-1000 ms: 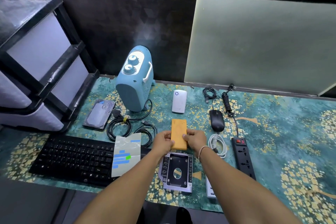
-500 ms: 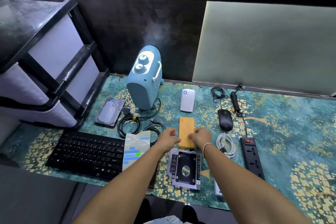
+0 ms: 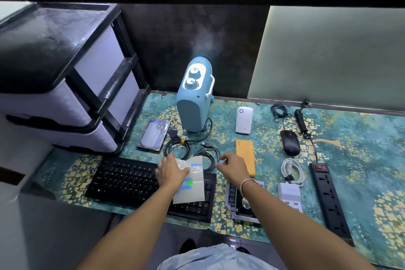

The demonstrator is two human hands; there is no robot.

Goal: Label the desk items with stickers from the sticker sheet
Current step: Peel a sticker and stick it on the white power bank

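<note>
The sticker sheet, pale with blue strips and one green one, lies on the right end of the black keyboard. My left hand grips the sheet's upper left corner, which is bent up. My right hand hovers just right of the sheet's top, over a coil of black cable, fingers loosely apart and holding nothing. The orange power bank lies flat beside my right hand. Its near end is hidden by my wrist.
On the patterned mat are a hard drive, a blue heater, a white plug-in box, a mouse, a white cable, a charger hub, a power strip and a drive caddy. A drawer unit stands at left.
Both hands have let go of the orange power bank and moved left. My left hand now grips the sticker sheet's corner, and my right hand has come up beside the sheet.
</note>
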